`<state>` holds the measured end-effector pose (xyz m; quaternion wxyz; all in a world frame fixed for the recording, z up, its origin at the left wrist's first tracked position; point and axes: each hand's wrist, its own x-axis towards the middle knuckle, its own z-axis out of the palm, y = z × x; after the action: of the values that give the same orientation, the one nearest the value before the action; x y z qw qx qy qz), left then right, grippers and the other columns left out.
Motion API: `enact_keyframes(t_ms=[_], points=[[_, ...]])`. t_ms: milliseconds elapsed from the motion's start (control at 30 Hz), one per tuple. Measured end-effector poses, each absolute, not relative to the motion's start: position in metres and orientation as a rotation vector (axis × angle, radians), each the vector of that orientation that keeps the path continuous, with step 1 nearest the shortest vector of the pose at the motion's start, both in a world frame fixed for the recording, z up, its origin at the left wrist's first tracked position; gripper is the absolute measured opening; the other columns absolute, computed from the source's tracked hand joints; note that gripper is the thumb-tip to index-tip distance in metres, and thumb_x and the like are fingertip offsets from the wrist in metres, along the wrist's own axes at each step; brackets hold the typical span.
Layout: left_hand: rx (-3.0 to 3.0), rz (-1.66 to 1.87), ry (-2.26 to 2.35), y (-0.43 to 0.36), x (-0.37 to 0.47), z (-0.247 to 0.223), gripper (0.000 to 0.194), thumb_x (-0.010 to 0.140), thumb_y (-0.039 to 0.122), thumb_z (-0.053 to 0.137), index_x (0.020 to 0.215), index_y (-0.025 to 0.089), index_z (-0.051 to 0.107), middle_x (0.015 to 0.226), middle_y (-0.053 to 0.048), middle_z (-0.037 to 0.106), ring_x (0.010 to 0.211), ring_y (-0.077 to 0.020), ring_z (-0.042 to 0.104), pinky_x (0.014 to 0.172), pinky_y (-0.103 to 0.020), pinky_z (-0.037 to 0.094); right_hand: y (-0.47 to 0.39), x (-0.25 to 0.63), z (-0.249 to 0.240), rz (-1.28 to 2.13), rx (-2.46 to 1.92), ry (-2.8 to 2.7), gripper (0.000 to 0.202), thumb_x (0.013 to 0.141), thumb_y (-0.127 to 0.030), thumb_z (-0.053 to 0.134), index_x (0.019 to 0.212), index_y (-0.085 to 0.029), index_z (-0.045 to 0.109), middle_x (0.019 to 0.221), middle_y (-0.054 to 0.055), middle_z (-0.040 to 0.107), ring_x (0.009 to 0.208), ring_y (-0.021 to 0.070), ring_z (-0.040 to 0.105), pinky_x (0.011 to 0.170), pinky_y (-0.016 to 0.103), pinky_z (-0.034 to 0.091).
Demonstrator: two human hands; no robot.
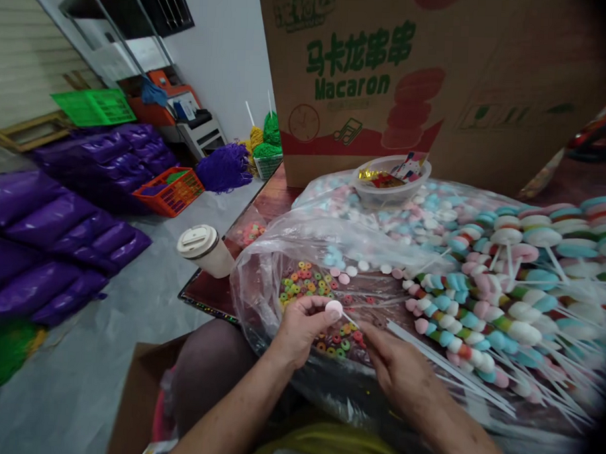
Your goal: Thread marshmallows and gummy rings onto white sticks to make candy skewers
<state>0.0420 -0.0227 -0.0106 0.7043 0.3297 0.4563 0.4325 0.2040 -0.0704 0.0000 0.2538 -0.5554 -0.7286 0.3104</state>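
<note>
My left hand pinches a round, pale pink marshmallow between thumb and fingertips. A thin white stick runs from the marshmallow to my right hand, whose fingers are closed on it. Just below and behind both hands lie colourful ring-shaped candies on a clear plastic sheet. To the right, several finished-looking marshmallow skewers are piled with their sticks pointing toward me. Loose white sticks rest beside my right hand.
Loose pink, white and blue marshmallows spread behind, with a plastic bowl of wrappers on them. A large cardboard box stands at the back. A lidded cup is at the table's left edge. Purple sacks lie on the floor.
</note>
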Motion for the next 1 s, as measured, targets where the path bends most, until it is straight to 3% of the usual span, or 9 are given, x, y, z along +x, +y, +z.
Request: enact_keyframes(t_ms=[233, 367, 533, 733, 1000], points=[[0.738, 0.914, 0.986, -0.029, 0.043, -0.007, 0.021, 0.06, 0.022, 0.072, 0.077, 0.012, 0.064, 0.061, -0.001, 0.063, 0.054, -0.0087, 0.057, 0.054, -0.02, 0.047, -0.075, 0.202, -0.004, 0.651, -1.73, -2.111, 0.027, 0.083, -0.019, 0.033, 0.093, -0.025, 0.057, 0.088, 0.002, 0.068, 0.08, 0.0174, 0.063, 0.068, 0.025, 0.044], [0.667, 0.89, 0.995, -0.028, 0.04, -0.006, 0.023, 0.057, 0.02, 0.073, 0.077, 0.012, 0.065, 0.067, -0.003, 0.064, 0.058, -0.0102, 0.058, 0.057, -0.022, 0.048, -0.079, 0.205, -0.003, 0.506, -1.726, -2.137, 0.03, 0.083, -0.019, 0.033, 0.103, -0.026, 0.055, 0.087, 0.002, 0.068, 0.075, 0.016, 0.063, 0.062, 0.023, 0.044], [0.719, 1.0, 1.09, -0.027, 0.046, -0.01, 0.018, 0.054, 0.014, 0.07, 0.07, 0.012, 0.063, 0.058, 0.001, 0.061, 0.05, -0.007, 0.053, 0.049, -0.018, 0.044, -0.086, 0.203, 0.001, 0.276, -1.82, -2.285, 0.038, 0.08, -0.017, 0.037, 0.114, -0.027, 0.048, 0.084, 0.001, 0.069, 0.065, 0.0162, 0.064, 0.048, 0.023, 0.039], [0.73, 1.05, 1.181, -0.03, 0.054, -0.01, 0.021, 0.053, 0.013, 0.07, 0.071, 0.011, 0.061, 0.058, 0.001, 0.061, 0.051, -0.0062, 0.052, 0.053, -0.018, 0.044, -0.086, 0.192, 0.01, 0.214, -2.005, -2.4, 0.037, 0.076, -0.012, 0.042, 0.108, -0.028, 0.052, 0.072, -0.001, 0.067, 0.059, 0.0182, 0.064, 0.04, 0.024, 0.025], [0.651, 1.069, 1.217, -0.031, 0.058, -0.011, 0.032, 0.051, 0.02, 0.073, 0.08, 0.012, 0.062, 0.066, 0.0, 0.063, 0.055, -0.0089, 0.055, 0.056, -0.022, 0.048, -0.085, 0.186, 0.02, 0.221, -2.1, -2.411, 0.038, 0.075, -0.01, 0.043, 0.108, -0.027, 0.051, 0.072, 0.001, 0.068, 0.057, 0.0196, 0.064, 0.04, 0.025, 0.024]])
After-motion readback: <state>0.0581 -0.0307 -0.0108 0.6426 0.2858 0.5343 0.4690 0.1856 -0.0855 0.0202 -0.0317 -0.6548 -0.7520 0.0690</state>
